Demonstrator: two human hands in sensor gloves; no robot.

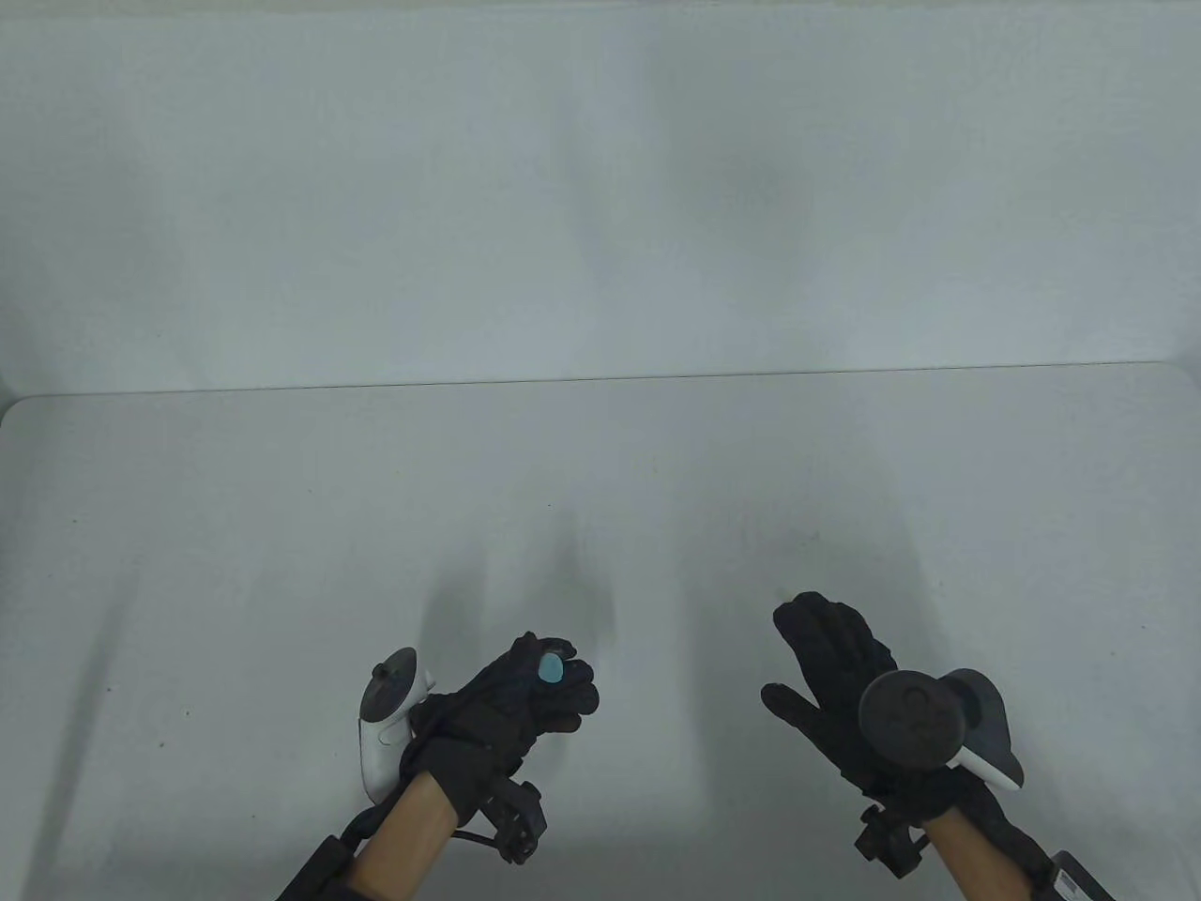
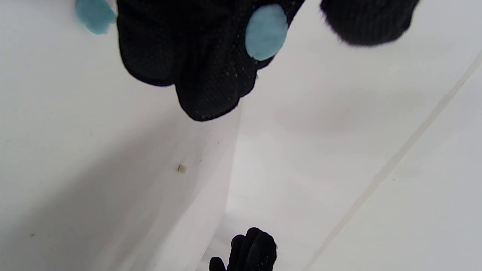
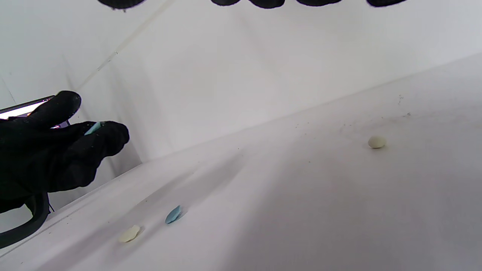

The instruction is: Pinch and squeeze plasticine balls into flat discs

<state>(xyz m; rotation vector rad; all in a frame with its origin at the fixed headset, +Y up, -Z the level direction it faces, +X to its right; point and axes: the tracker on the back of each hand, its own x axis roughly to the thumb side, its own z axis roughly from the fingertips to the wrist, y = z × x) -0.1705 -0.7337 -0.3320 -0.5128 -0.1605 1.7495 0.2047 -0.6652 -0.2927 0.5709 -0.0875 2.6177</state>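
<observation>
A flattened blue plasticine disc [image 1: 550, 668] sits pinched between the thumb and fingertips of the left hand [image 1: 511, 704], held above the table [image 1: 281, 526] near its front edge, left of centre. In the left wrist view the disc [image 2: 266, 32] lies flat against the black gloved fingers [image 2: 203, 75], and a second blue piece [image 2: 95, 15] shows at that view's top left corner, on the table beyond the fingers.

The right hand [image 1: 830, 676] hovers to the right, well apart from the left, fingers straight and spread, holding nothing; a tracker [image 1: 938, 723] rides on its back.

From the right wrist view, a blue flattened piece [image 3: 173, 215] and a cream flattened piece [image 3: 129, 233] lie just beside each other on the table below the left hand [image 3: 56, 150], and a cream ball [image 3: 376, 142] rests well apart from them, towards the right side of the table.
</observation>
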